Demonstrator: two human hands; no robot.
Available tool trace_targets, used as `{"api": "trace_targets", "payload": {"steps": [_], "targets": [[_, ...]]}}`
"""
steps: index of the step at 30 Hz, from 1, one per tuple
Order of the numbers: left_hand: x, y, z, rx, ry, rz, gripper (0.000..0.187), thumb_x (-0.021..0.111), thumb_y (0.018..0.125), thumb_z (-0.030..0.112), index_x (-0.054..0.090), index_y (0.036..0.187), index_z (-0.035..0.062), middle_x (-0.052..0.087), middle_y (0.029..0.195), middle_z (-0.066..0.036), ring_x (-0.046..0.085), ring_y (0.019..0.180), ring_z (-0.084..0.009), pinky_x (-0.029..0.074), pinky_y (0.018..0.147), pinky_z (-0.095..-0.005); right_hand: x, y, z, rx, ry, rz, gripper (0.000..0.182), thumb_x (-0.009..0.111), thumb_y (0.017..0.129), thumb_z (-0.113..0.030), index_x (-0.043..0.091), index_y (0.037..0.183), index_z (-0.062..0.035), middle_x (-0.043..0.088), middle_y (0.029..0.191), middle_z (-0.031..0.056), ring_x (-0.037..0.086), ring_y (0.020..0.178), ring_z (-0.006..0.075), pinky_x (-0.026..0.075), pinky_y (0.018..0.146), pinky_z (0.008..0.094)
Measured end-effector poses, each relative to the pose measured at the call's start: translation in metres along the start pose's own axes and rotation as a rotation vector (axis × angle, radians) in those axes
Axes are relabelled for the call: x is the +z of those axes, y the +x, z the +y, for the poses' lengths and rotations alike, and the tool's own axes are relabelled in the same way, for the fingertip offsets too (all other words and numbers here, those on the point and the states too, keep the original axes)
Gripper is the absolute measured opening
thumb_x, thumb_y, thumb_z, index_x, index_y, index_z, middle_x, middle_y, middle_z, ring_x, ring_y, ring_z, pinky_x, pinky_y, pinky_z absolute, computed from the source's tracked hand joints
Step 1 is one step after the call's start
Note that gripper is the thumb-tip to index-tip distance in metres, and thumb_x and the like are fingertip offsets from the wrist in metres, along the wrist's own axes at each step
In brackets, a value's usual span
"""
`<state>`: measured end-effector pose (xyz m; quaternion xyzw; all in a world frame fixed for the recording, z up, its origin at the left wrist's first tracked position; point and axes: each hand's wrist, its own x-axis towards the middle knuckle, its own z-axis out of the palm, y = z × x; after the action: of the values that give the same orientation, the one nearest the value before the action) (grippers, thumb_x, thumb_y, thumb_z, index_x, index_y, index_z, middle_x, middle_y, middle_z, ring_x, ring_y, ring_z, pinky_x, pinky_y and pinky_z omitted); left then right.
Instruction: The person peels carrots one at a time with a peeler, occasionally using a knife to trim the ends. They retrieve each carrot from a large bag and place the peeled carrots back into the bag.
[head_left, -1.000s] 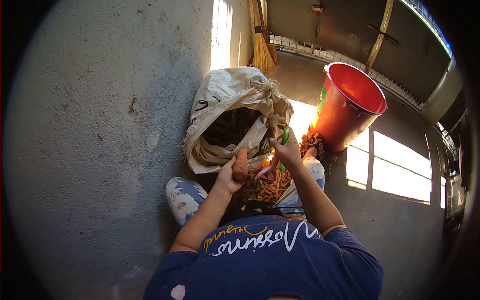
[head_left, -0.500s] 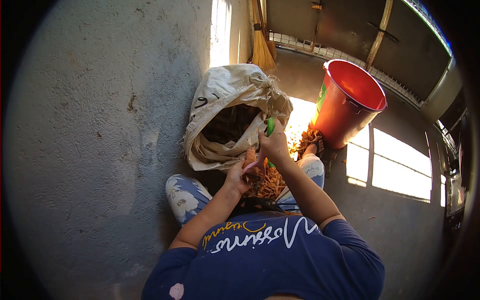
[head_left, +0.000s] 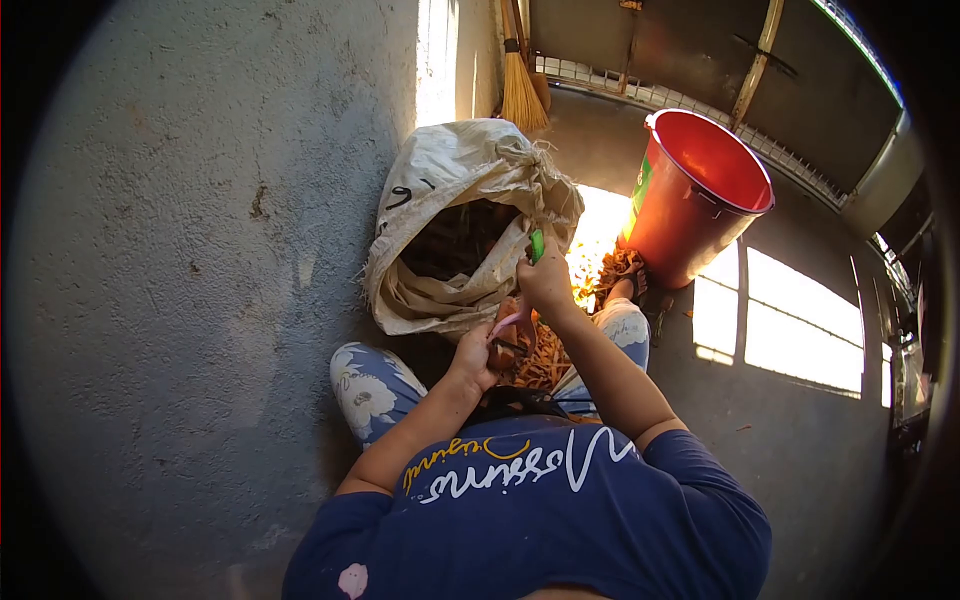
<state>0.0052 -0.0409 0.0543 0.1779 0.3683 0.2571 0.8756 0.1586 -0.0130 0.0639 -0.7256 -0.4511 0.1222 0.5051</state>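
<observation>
**peelwatch:** Gripping-wise, left hand [head_left: 476, 352] is closed around a carrot [head_left: 507, 322], holding it over the lap. Right hand [head_left: 546, 283] is wrapped shut around a green-handled peeler [head_left: 537, 246], with the pinkish blade end laid against the carrot. Carrot's mostly hidden between the two hands, so I can't say how much skin is off it.

**dustyfloor:** How far along, you reckon?

**peelwatch:** My guess is somewhere in the middle. Going left to right: the white sack [head_left: 455, 235] is open and looks dark and full inside, so plenty left. Right below the hands there's a decent pile of orange peelings [head_left: 545, 352], so a fair bit is done. Red bucket [head_left: 697, 195] stands further right, tilted in this view; can't see anything in it from here.

**dustyfloor:** And the room?

**peelwatch:** Bare grey concrete floor [head_left: 200, 300], rough and stained. Broom [head_left: 520, 85] leaning at the back, a metal grate along the far edge, hard sun patches on the right.
</observation>
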Motion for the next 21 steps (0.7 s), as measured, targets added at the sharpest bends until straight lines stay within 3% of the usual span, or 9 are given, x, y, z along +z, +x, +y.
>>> {"api": "trace_targets", "payload": {"steps": [2,3,6,9,12,13,18,20,21], "targets": [[0.005,-0.018,-0.005,-0.012,0.037,-0.033,0.031,0.035,0.092,0.026,0.051,0.104,0.0021,0.060,0.089,-0.011,0.062,0.067,-0.0225,0.054,0.058,-0.0368,-0.015,0.024,0.017,0.064,-0.035,0.148,0.028,0.053,0.077,-0.012,0.044,0.099,0.0031,0.059,0.078,0.0276,0.058,0.076,0.0429,0.045,0.065,0.0462],[0.004,-0.026,-0.009,-0.030,0.069,-0.054,0.033,0.035,0.092,0.028,0.049,0.106,0.0011,0.059,0.089,-0.012,0.062,0.066,-0.0233,0.054,0.059,-0.0366,-0.028,0.036,0.027,0.202,-0.145,0.106,0.030,0.053,0.076,-0.014,0.044,0.099,0.0032,0.059,0.079,0.0279,0.058,0.075,0.0427,0.046,0.066,0.0453],[-0.015,-0.015,-0.011,0.011,0.029,-0.116,0.037,0.034,0.094,0.031,0.047,0.111,0.0009,0.059,0.090,-0.012,0.062,0.064,-0.0248,0.053,0.058,-0.0373,-0.039,0.050,0.077,0.326,-0.261,0.123,0.032,0.055,0.076,-0.016,0.044,0.098,0.0036,0.060,0.079,0.0255,0.059,0.073,0.0406,0.047,0.065,0.0443],[-0.035,0.002,0.002,0.002,0.014,-0.073,0.038,0.034,0.094,0.032,0.047,0.113,0.0021,0.059,0.091,-0.013,0.062,0.073,-0.0246,0.053,0.065,-0.0391,-0.030,0.039,0.051,0.228,-0.033,0.163,0.029,0.056,0.075,-0.013,0.046,0.096,0.0046,0.059,0.078,0.0244,0.059,0.074,0.0384,0.046,0.066,0.0420],[-0.018,0.000,0.005,-0.041,-0.098,-0.045,0.038,0.033,0.094,0.032,0.048,0.113,0.0030,0.059,0.091,-0.012,0.060,0.082,-0.0233,0.052,0.071,-0.0391,-0.017,0.010,0.007,0.093,0.054,0.001,0.025,0.055,0.076,-0.013,0.046,0.092,0.0032,0.057,0.076,0.0262,0.057,0.073,0.0402,0.044,0.066,0.0427],[-0.016,0.005,0.003,-0.051,-0.124,-0.062,0.036,0.034,0.093,0.030,0.049,0.112,0.0035,0.059,0.092,-0.012,0.060,0.080,-0.0235,0.052,0.070,-0.0385,-0.013,0.003,-0.005,0.024,0.054,0.006,0.025,0.056,0.076,-0.012,0.045,0.092,0.0025,0.056,0.075,0.0274,0.057,0.074,0.0422,0.044,0.065,0.0443],[-0.027,0.014,0.000,-0.092,-0.148,-0.210,0.031,0.037,0.091,0.026,0.051,0.108,0.0036,0.059,0.088,-0.012,0.060,0.075,-0.0234,0.052,0.063,-0.0359,-0.011,-0.015,-0.041,0.060,0.032,-0.108,0.027,0.057,0.076,-0.012,0.047,0.097,0.0003,0.057,0.081,0.0226,0.057,0.078,0.0397,0.045,0.069,0.0412],[-0.017,0.011,-0.005,-0.028,-0.176,0.000,0.029,0.039,0.089,0.024,0.052,0.105,0.0023,0.059,0.082,-0.011,0.060,0.069,-0.0226,0.052,0.056,-0.0341,-0.010,-0.017,-0.043,0.076,-0.022,-0.124,0.027,0.056,0.076,-0.011,0.046,0.099,0.0002,0.058,0.082,0.0241,0.057,0.079,0.0406,0.045,0.069,0.0427],[-0.011,0.006,-0.004,-0.027,-0.177,0.000,0.029,0.039,0.089,0.024,0.052,0.105,0.0023,0.059,0.082,-0.011,0.060,0.069,-0.0226,0.052,0.056,-0.0341,-0.009,-0.016,-0.043,0.075,-0.022,-0.125,0.027,0.056,0.076,-0.011,0.046,0.099,0.0002,0.058,0.082,0.0241,0.057,0.079,0.0406,0.045,0.069,0.0427]]}}
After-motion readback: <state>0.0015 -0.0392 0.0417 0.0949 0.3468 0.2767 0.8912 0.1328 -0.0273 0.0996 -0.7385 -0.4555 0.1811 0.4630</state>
